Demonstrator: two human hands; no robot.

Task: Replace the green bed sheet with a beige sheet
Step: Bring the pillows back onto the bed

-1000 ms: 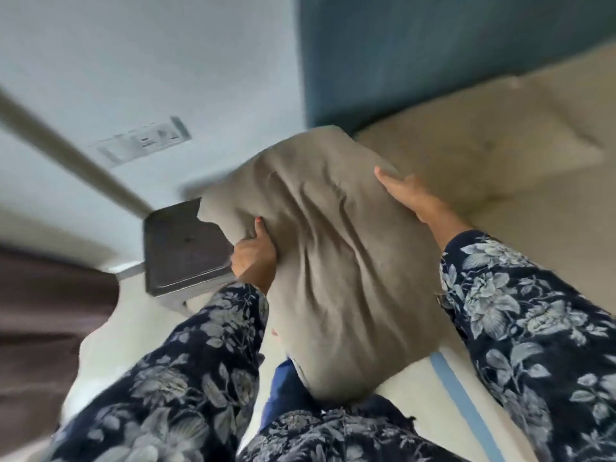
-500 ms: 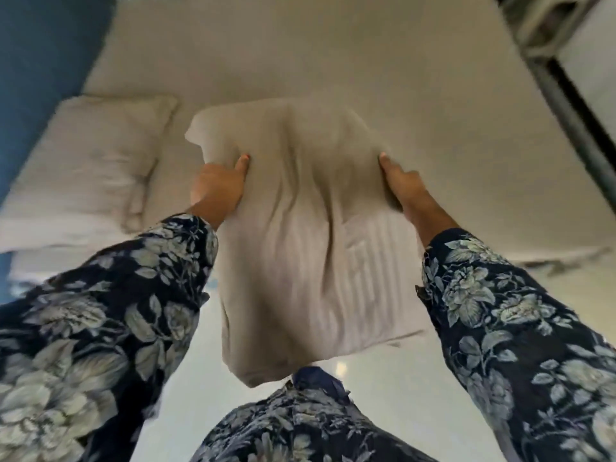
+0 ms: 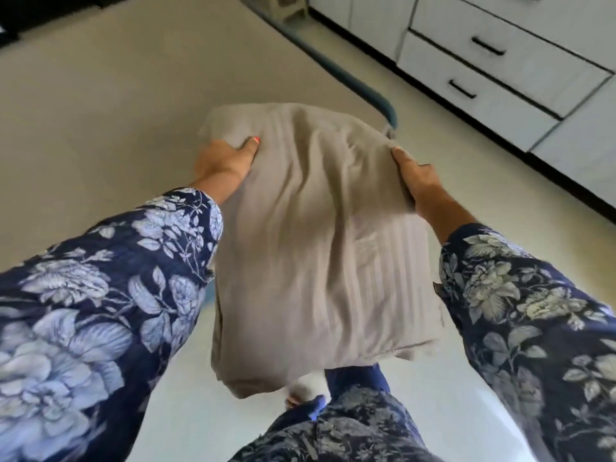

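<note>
You hold a beige pillow [image 3: 316, 235] up in front of your body, one hand on each side edge, over the near edge of the bed [image 3: 100, 111]. Your left hand [image 3: 221, 158] grips the pillow's left edge with the thumb pressed on top; the other fingers are hidden behind the cloth, likely curled under. Your right hand [image 3: 416, 180] clamps the right edge the same way, thumb lying along the seam. The beige sheet [image 3: 140, 78] lies spread over the mattress, and no green sheet shows anywhere in view, so the swap looks largely done and you are dressing the bed.

To place the pillow well, keep both grips level so it does not sag at one corner. Carry it flat, not dangling, since the loose lower end [image 3: 253, 385] hangs near your knees and foot [image 3: 308, 390] and could catch. Bring it to the head of the bed; that end is out of view here, so look first. Set it down squarely on the sheet without dragging, as dragging would wrinkle the smoothed cloth. Mind the bed's blue corner rail [image 3: 376, 98] and the white drawers [image 3: 493, 71] just beyond it as you turn. Release both hands together, then pat the pillow even.
</note>
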